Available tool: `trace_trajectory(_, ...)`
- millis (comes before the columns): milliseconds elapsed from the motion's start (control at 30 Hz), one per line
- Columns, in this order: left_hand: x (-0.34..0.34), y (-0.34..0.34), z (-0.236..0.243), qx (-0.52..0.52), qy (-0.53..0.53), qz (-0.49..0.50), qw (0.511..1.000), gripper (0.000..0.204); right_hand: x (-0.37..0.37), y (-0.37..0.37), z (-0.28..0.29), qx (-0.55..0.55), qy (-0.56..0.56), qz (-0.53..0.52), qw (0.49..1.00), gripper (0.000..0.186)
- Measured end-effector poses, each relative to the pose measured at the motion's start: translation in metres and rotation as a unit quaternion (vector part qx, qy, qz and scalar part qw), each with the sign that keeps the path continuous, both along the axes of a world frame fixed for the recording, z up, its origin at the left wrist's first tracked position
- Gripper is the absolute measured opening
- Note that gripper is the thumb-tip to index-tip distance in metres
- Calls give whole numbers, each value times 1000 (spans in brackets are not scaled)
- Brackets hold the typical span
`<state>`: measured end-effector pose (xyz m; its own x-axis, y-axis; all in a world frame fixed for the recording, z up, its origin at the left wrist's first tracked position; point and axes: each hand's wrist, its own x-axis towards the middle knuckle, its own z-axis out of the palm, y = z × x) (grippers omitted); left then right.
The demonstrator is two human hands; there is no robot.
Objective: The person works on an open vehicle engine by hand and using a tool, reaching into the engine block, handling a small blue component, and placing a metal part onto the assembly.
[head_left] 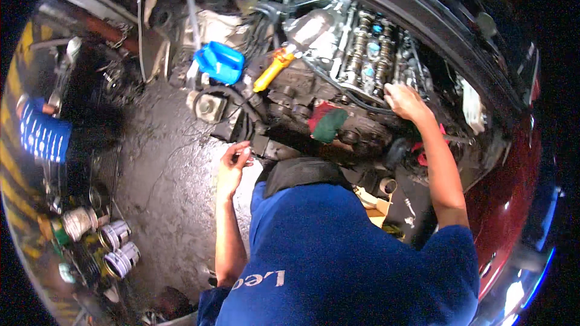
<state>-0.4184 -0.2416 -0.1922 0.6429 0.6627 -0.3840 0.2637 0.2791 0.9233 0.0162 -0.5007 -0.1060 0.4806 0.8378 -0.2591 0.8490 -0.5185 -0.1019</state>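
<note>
My right hand (407, 102) reaches to the near end of an open engine top, where two camshafts (363, 48) lie in a row of caps with blue bits between them. Its fingers are curled together, and whatever they grip is too small to tell. Lower and to the left, my left hand (233, 166) is raised beside the engine bay's edge, thumb and fingers bent toward each other. Anything in that pinch cannot be made out. Between the hands, a red and dark green cloth (328, 122) lies on the engine.
A blue plastic scoop-like container (219, 63) and a yellow-handled tool or lamp (275, 70) rest on the engine parts. Paint-type cans (121, 259) stand at lower left, near a blue-and-white striped thing (43, 134). A dark red car panel (510, 223) curves along the right.
</note>
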Motion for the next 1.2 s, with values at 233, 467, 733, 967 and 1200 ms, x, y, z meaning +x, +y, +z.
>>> trace_trajectory(233, 7, 79, -34, 3, 32, 5, 999, 37, -18, 3, 1, -39, -7, -90, 995, 24)
trace_trajectory(467, 57, 197, -100, -5, 5, 66, 998, 26, -28, 16, 5, 9, 30, -140, 990, 22)
trace_trajectory(733, 149, 306, -173, 189, 269, 145, 933, 67, -31, 20, -9, -7, 29, -260, 965, 21)
trace_trajectory(967, 172, 325, -208, 197, 299, 122, 926, 66, -31, 22, -11, -33, 36, -318, 947, 21)
trace_trajectory(1200, 125, 330, -128, 123, 73, 152, 978, 23, -31, 18, -12, -46, 52, -344, 936, 25)
